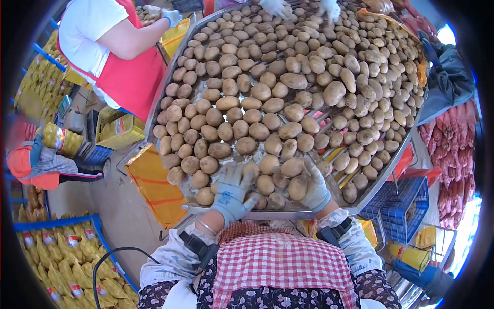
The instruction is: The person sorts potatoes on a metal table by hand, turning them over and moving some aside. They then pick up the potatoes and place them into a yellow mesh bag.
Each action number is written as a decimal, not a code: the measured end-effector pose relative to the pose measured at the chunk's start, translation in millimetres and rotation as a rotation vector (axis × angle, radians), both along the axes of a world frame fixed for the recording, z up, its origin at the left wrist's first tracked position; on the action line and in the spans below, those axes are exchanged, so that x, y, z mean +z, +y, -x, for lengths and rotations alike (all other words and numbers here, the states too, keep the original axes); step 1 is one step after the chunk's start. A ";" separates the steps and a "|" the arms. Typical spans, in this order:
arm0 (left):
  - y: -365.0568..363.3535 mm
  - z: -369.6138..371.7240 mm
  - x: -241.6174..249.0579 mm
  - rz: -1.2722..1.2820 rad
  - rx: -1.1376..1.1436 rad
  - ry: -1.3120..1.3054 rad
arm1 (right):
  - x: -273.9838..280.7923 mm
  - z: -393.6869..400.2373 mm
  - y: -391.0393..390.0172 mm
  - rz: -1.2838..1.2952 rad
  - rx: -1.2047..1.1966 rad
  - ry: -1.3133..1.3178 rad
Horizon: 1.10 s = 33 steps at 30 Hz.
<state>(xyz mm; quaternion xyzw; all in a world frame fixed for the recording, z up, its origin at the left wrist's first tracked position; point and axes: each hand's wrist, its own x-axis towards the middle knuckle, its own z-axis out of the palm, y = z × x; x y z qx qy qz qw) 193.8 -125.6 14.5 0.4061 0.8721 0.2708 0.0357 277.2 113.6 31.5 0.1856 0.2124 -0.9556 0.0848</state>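
Note:
Brown potatoes [246, 145] cover a large metal-rimmed sorting table [242, 209] in front of me. My left hand [231, 193], in a pale blue-grey work glove, lies near the table's front edge. Its fingers are spread and touch potatoes there, with the thumb apart. Gloved the same way, my right hand [315, 191] rests against the right side of a potato [297, 188]. The fingers of that hand stretch forward beside another potato [292, 168], and its thumb is hidden. Several potatoes lie between the two hands.
A co-worker in a red apron [131, 77] stands at the left; other gloved hands [329, 9] work at the far edge. Yellow sacks [67, 257] stand lower left. A blue crate [399, 206] and red net sacks [453, 149] are at the right. Metal bars [321, 123] show between potatoes.

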 end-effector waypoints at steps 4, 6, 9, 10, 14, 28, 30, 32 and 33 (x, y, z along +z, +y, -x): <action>-24.1 20.1 16.6 0.004 -0.032 -0.020 | 19.6 9.2 -1.3 -0.281 0.002 -0.088; -31.2 34.6 11.2 0.015 0.414 0.281 | 4.6 8.4 7.5 -0.543 0.057 -0.078; -26.7 21.0 19.4 0.113 0.184 0.071 | -5.8 5.4 1.8 -0.832 0.099 -0.059; -21.0 11.6 30.0 0.081 0.105 0.059 | -6.9 4.6 -1.2 -0.845 0.099 -0.058; -40.8 57.0 16.5 0.011 0.409 0.251 | -3.8 4.4 2.3 -0.803 0.075 -0.082; -67.2 118.1 10.8 0.508 0.600 -0.173 | 37.2 8.9 -12.8 -0.178 0.209 -0.087; -53.0 98.8 25.1 0.063 0.657 -0.115 | 33.7 14.7 -17.8 -0.125 0.224 -0.029; -23.0 69.1 53.6 -0.159 0.286 -0.183 | 30.7 14.5 -25.5 -0.065 0.247 0.009; -5.3 59.3 53.7 -0.263 0.009 -0.248 | 30.9 16.6 -30.3 -0.063 0.230 0.107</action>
